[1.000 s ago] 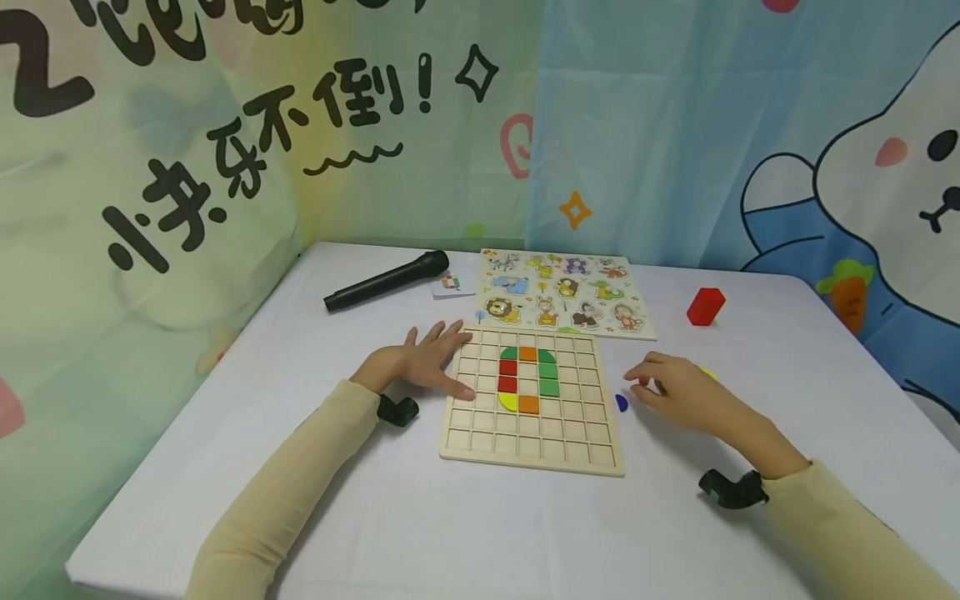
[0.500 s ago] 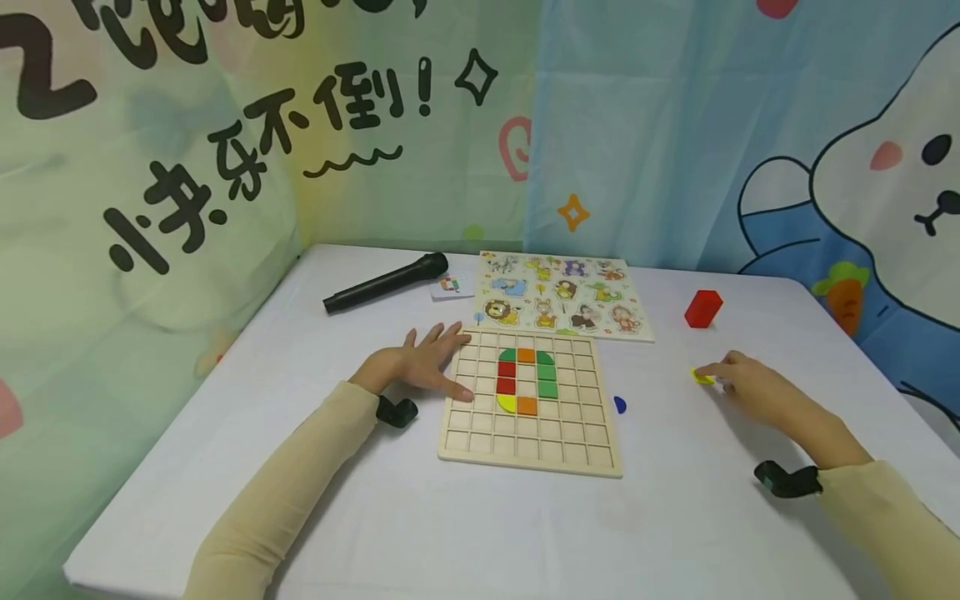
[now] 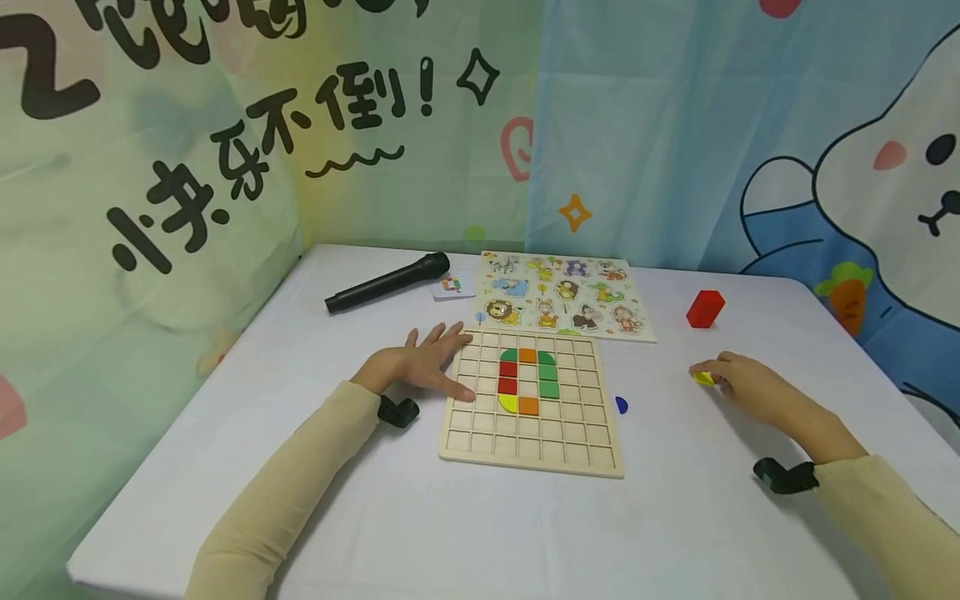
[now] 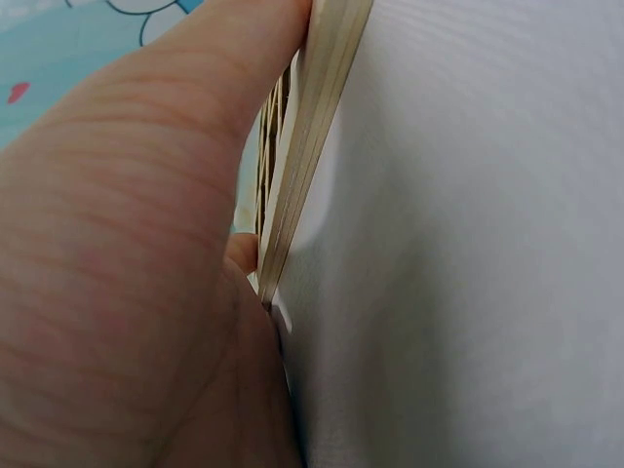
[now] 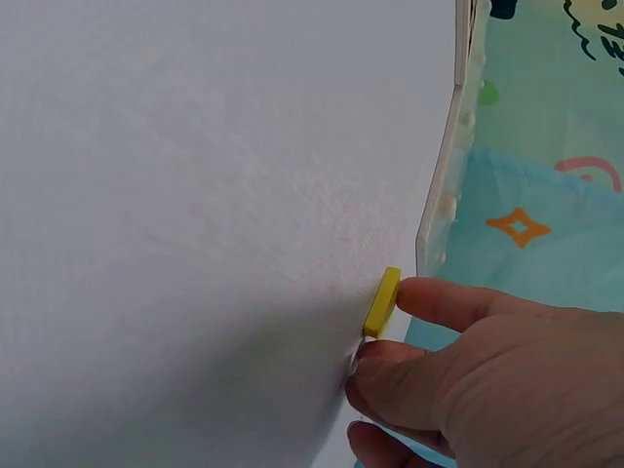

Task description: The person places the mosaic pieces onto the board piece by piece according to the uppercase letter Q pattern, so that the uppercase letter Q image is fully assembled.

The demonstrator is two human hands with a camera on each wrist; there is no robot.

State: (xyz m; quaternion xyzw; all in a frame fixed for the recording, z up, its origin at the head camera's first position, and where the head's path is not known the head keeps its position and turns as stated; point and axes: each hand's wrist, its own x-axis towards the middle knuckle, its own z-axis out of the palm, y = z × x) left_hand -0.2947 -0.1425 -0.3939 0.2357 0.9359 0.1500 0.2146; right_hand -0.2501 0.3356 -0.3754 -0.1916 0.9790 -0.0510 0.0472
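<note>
My left hand (image 3: 420, 365) lies spread over the left edge of a wooden grid board (image 3: 491, 446), thumb and fingertips on its rim. In the left wrist view the hand (image 4: 127, 234) rests against the board's side (image 4: 314, 117). Red, green, orange and yellow pieces form a ring in the board's squares, including a yellow rounded piece (image 3: 507, 403) at its lower left corner. To the right of the board, my right hand (image 3: 761, 396) pinches a small yellow block (image 5: 383, 302) between index finger and thumb, low over the tablecloth. A blue half-round piece (image 3: 622, 405) lies beside the board's right edge.
Behind the board lies an animal picture puzzle (image 3: 558, 296). A small pattern card (image 3: 453, 286) and a black microphone (image 3: 386, 283) are at the back left. At the back right stands a red block (image 3: 706, 309). A printed curtain hangs behind the white table (image 3: 360, 525).
My right hand has moved right, away from beside the blue piece, to the yellow block, and its fingers have closed about it. The left hand and the board have stayed in place.
</note>
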